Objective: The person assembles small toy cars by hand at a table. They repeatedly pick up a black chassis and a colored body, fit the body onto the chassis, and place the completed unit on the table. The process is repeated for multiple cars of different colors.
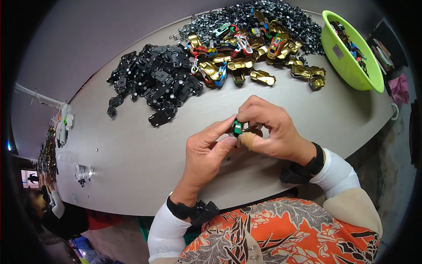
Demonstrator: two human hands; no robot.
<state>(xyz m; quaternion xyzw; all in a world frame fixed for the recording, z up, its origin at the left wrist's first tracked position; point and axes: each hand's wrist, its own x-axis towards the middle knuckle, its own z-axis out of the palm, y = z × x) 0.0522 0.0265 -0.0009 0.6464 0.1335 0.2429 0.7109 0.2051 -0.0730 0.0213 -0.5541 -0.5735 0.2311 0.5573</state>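
Observation:
Over the near middle of the table, a small green-and-black toy car is held between both hands. My left hand pinches its left side with thumb and fingers. On its other side my right hand is closed, the thumb wrapped in a tan covering and pressed near the car's lower end. A brownish piece by the right fingers is mostly hidden. Beyond the hands lie a heap of black toy car bases and a pile of gold and coloured toy car bodies.
Many small dark-and-silver parts are heaped at the far edge. A lime green basin with coloured pieces stands at the right. To the left sit a clear cup and, beyond it, another pile of parts with a co-worker's hands beside it.

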